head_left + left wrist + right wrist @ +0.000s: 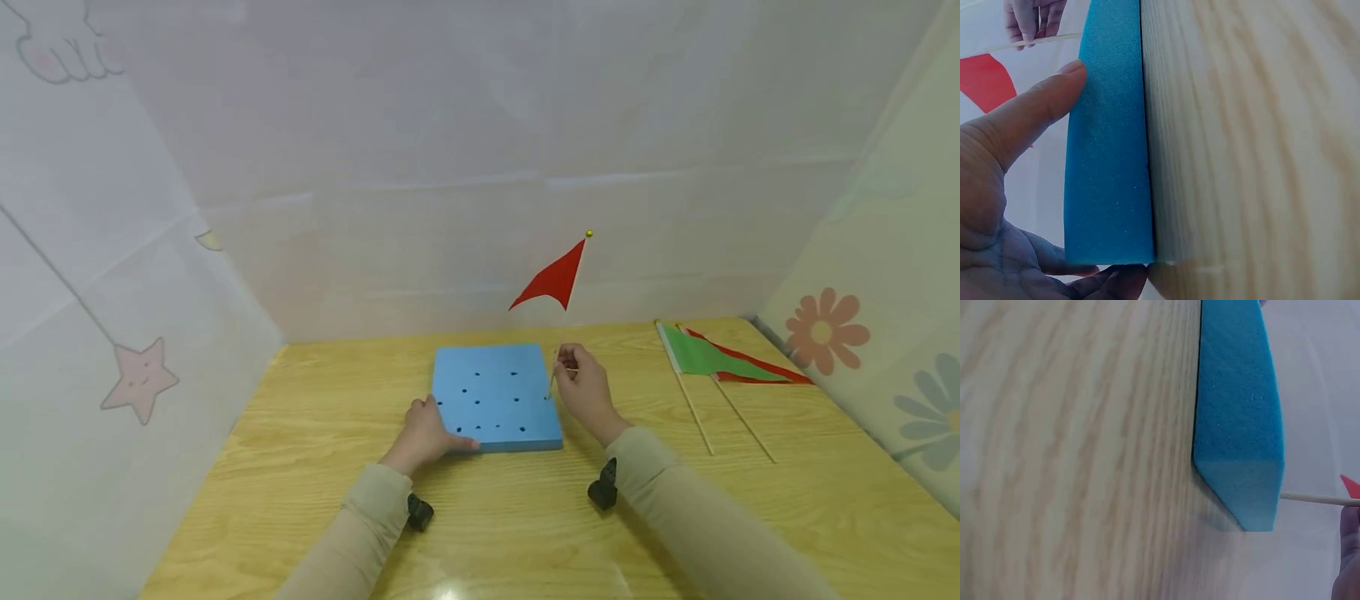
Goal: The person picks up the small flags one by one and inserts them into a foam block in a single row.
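A blue foam block with several dark holes in its top lies on the table. My left hand holds its near left corner, the thumb along the front edge and the fingers at the left side. Between the thumb and fingers of my right hand is the thin wooden stick of a small red flag. The flag stands slightly tilted, topped by a yellow bead, and the stick's lower end is at a hole near the block's right edge. In the right wrist view the stick rises from the block's top face.
To the right, a green pennant flag lies partly over another red flag, their sticks pointing toward me. The wooden table is bounded by pale cloth walls behind and at both sides.
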Demonstrator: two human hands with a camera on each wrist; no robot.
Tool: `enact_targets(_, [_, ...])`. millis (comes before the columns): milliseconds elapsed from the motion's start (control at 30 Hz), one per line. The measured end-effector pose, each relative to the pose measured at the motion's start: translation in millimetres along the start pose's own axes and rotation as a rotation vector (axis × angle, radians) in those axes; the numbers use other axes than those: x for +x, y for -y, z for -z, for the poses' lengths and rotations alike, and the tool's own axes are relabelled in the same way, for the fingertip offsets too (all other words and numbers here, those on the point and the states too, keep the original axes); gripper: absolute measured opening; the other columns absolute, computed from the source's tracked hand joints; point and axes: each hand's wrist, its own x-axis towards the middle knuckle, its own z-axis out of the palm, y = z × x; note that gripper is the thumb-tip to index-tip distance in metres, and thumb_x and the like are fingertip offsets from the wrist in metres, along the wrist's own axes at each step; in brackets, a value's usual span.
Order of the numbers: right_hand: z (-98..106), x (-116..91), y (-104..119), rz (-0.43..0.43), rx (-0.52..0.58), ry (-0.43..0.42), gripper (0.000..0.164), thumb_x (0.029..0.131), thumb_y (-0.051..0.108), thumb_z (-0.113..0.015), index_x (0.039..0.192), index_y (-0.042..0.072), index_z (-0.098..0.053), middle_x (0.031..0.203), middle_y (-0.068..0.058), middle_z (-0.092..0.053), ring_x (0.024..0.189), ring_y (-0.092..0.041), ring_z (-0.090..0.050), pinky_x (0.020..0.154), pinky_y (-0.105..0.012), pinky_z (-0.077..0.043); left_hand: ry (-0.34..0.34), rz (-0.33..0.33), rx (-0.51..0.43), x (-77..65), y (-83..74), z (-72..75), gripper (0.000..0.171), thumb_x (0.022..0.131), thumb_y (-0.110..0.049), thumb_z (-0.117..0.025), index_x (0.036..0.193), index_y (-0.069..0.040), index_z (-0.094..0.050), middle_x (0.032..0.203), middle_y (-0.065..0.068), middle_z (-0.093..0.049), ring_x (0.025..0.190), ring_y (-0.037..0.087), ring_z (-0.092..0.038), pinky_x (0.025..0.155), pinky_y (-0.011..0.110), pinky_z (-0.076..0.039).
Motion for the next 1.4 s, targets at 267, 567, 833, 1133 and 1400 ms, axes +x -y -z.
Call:
enact_targets(267, [-3.6,-1.6,1.0,0.044,0.017,0.016,0.017,0.104,0.0,-0.056,0.119,-0.009,-0.059,0.112,-0.024,-0.062,0.11,-0.038,-0.062,0.094,-0.052,-0.053,0.023,-0.021,-0.059,4.7,12.9,6.2,0.125,0.073,-0.035,-0.096,0.158,0.014,-0.019,0.153,0.039,-0.029,0.139,0.052,-0.038,0.111,0.059,-0.038])
enact_targets(567, [1.0,0.4,1.3,-0.003,0.007,0.019,0.019,0.105,0.002,-0.055,0.122,-0.008,-0.057,0.116,-0.023,-0.061,0.112,-0.038,-0.061,0.095,-0.05,-0.053,0.076,-0.04,-0.1,4.0,15.0,9.3,0.121,0.078,-0.033,-0.093,0.159,0.013,-0.016,0.155,0.039,-0.026,0.142,0.052,-0.034,0.114,0.058,-0.034])
enact_targets(833, [1.7,-0.3,2.2,-0.029,0.02,0.023,0.021,0.106,0.003,-0.055,0.124,-0.007,-0.056,0.117,-0.023,-0.06,0.113,-0.037,-0.06,0.096,-0.049,-0.052,0.049,-0.025,-0.138,6.0,19.0,7.0,0.123,0.075,-0.032,-0.095,0.161,0.01,-0.017,0.156,0.037,-0.026,0.142,0.05,-0.036,0.113,0.059,-0.036])
enact_targets(1133, [4.8,-0.8,1.8,-0.085,0.049,0.025,0.025,0.106,0.005,-0.056,0.128,-0.006,-0.055,0.119,-0.022,-0.06,0.115,-0.035,-0.059,0.098,-0.047,-0.051,0.081,-0.019,-0.169,5.5,18.0,5.7,0.122,0.079,-0.03,-0.093,0.162,0.006,-0.012,0.157,0.036,-0.024,0.143,0.051,-0.033,0.114,0.059,-0.033])
enact_targets(1400, [21.8,-0.5,-1.6,-0.079,0.019,0.06,0.031,0.106,0.005,-0.054,0.134,-0.008,-0.055,0.126,-0.027,-0.059,0.118,-0.037,-0.057,0.103,-0.05,-0.048,0.087,-0.007,-0.177,8.4,19.5,6.6,0.121,0.079,-0.03,-0.093,0.163,0.005,-0.013,0.158,0.036,-0.024,0.144,0.05,-0.032,0.115,0.059,-0.033])
